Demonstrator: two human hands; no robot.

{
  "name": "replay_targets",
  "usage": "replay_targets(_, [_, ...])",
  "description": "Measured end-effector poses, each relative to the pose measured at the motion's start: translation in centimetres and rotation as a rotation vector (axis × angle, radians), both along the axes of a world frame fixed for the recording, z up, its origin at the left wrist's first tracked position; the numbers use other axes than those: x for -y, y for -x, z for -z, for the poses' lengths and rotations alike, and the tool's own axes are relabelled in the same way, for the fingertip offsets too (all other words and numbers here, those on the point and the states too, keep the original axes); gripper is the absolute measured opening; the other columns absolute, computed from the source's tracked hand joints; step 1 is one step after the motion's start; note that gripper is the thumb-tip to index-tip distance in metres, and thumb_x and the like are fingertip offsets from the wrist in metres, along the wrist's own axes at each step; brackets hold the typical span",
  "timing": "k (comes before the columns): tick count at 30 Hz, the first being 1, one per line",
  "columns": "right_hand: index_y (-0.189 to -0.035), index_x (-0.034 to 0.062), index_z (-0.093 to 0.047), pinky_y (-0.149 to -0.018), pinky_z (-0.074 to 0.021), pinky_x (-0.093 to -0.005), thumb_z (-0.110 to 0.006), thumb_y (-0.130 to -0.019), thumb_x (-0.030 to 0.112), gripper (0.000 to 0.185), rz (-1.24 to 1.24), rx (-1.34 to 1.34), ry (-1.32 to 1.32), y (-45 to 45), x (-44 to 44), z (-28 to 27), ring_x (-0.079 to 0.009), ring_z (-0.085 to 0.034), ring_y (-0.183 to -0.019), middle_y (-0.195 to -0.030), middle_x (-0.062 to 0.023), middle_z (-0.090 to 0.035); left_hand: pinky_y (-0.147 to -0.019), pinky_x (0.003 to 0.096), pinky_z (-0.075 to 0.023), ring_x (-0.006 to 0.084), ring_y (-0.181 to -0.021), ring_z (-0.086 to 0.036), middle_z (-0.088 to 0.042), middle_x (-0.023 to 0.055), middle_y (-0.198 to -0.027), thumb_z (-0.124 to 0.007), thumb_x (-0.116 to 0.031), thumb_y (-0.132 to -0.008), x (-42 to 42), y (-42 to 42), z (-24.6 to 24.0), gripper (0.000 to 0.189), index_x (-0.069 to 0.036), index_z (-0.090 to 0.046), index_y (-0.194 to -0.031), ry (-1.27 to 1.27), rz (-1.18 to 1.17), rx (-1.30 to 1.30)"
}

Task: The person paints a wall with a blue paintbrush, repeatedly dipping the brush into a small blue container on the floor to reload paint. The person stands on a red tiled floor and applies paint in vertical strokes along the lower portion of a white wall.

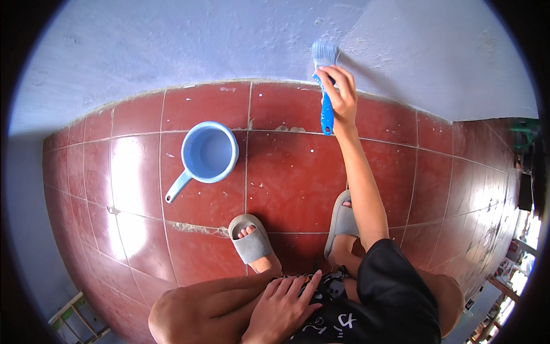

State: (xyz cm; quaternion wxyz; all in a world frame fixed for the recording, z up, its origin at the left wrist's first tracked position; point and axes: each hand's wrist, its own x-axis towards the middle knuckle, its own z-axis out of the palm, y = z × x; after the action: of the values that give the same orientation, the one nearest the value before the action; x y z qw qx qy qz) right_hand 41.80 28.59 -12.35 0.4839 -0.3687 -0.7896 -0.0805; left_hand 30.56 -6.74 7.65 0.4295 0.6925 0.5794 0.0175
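Observation:
My right hand grips a paintbrush with a blue plastic handle near its ferrule. The brush's bristles, coated in pale blue paint, are at the lower part of the painted wall; whether they press on it is hard to tell. My left hand rests on my lap, fingers spread, holding nothing. On the floor ahead and to the left stands a light blue plastic dipper with pale blue liquid inside. Its handle points toward the lower left.
Red floor tiles with pale specks run up to the wall's base. Grey slide sandals are on my feet. A wooden frame stands at the lower left. A green object and assorted items sit along the far right.

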Motion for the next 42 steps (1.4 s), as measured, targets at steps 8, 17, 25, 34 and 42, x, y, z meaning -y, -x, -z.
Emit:
replay_targets(8, [-0.110,0.0076,-0.070,-0.085,-0.0582,-0.0376,-0.067,-0.080,0.003,0.031,-0.108,0.094,0.267,-1.2,-0.1,8.2,-0.0271,-0.061,-0.111,-0.113,-0.0042,-0.066,-0.099,0.0362,-0.0468,0.0243,-0.112,-0.062,-0.064,0.0065,-0.119,-0.068,-0.042,-0.092,0.1,0.4,0.0,0.066,-0.013,-0.048,-0.148,-0.058,0.079,-0.027])
replay_targets(17, [-0.113,0.0074,-0.071,-0.088,-0.0567,-0.0387,-0.065,-0.082,0.002,0.032,-0.121,0.110,0.389,-2.1,-0.3,10.7,-0.0274,-0.060,-0.113,-0.117,-0.0043,-0.066,-0.098,0.0364,-0.0471,0.0233,-0.110,-0.062,-0.064,0.0064,-0.119,-0.066,-0.043,-0.093,0.3,0.0,-0.3,0.064,-0.013,-0.049,-0.147,-0.099,0.102,-0.058])
replay_targets(25, [-0.111,0.0072,-0.075,-0.090,-0.0558,-0.0383,-0.065,-0.075,0.000,0.038,-0.083,-0.011,0.073,-1.5,-1.0,3.6,-0.0294,-0.062,-0.110,-0.114,-0.0057,-0.068,-0.099,0.0363,-0.0472,0.0241,-0.111,-0.062,-0.064,0.0071,-0.119,-0.065,-0.042,-0.094,0.5,-0.1,-0.4,0.064,-0.012,-0.047,-0.148,-0.063,0.101,-0.111])
replay_targets(34, [-0.113,0.0070,-0.073,-0.093,-0.0553,-0.0384,-0.063,-0.079,0.000,0.036,-0.049,-0.031,0.046,-1.3,-0.4,3.3,-0.0292,-0.062,-0.110,-0.115,-0.0063,-0.066,-0.097,0.0354,-0.0479,0.0231,-0.110,-0.062,-0.064,0.0066,-0.118,-0.066,-0.041,-0.094,-0.1,-0.2,-0.6,0.065,-0.012,-0.047,-0.148,-0.062,0.094,-0.104])
replay_targets(42, [-0.114,0.0084,-0.070,-0.090,-0.0555,-0.0399,-0.064,-0.084,0.006,0.031,-0.063,0.124,0.458,-2.6,-0.7,12.7,-0.0269,-0.061,-0.113,-0.118,-0.0041,-0.066,-0.097,0.0352,-0.0479,0.0225,-0.109,-0.062,-0.063,0.0061,-0.117,-0.066,-0.042,-0.093,0.8,-0.3,-0.2,0.064,-0.013,-0.048,-0.147,-0.080,0.084,-0.107])
